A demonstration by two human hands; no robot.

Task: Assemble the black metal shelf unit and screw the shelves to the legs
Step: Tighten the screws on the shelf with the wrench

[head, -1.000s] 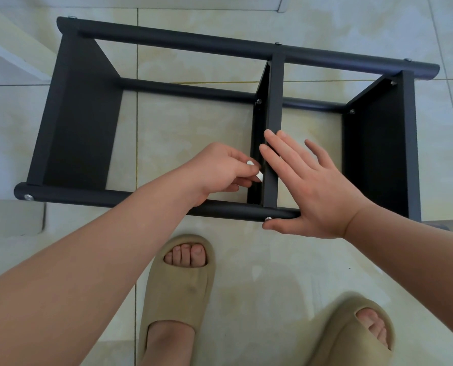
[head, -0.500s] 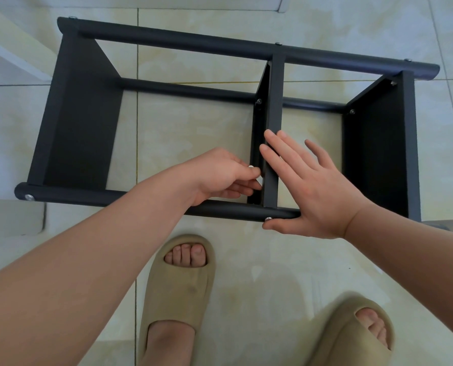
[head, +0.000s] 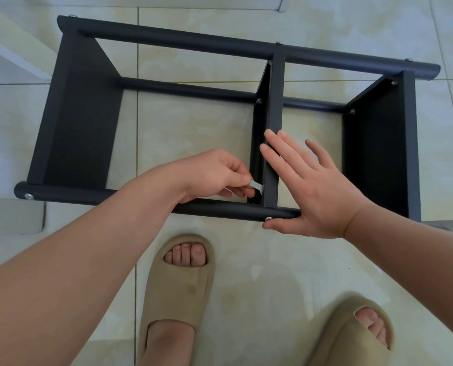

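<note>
Fingertips of left hand (head: 215,175) pinched on one small silver tool (head: 335,185)... no: pinched on one small silver key (head: 335,185), its far end tucked against the inner face of the middle shelf (head: 275,143), low down by the near leg (head: 220,207). Right hand (head: 310,191) flat and open, gripping nothing: fingers spread across the edge of that same shelf, thumb lying along the near leg beside one screw head (head: 268,219). Black shelf unit (head: 82,122) on its side on the pale tiled floor (head: 193,122), directly ahead of two feet in two tan slides (head: 179,294). Three shelf panels standing upright, at left, middle and right. Three round legs in view, near, far upper and far lower, running left to right. Seven screw heads visible in all.
</note>
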